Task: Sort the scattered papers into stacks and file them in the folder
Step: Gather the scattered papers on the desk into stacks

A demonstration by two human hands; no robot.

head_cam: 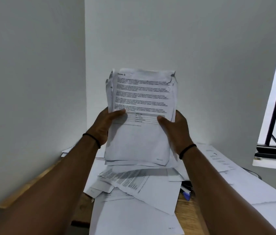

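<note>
Holding a stack upright above the table, the left hand and right hand each grip a side edge, thumbs across the front sheet. Loose papers lie scattered below. Best to tap the bottom edge on the table, grip slack, so the crooked, curled sheets square up before filing

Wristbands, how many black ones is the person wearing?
2. One black wristband circles the left wrist, below the left hand; the other black wristband circles the right wrist, below the right hand. Both hands hold the paper stack.
</note>
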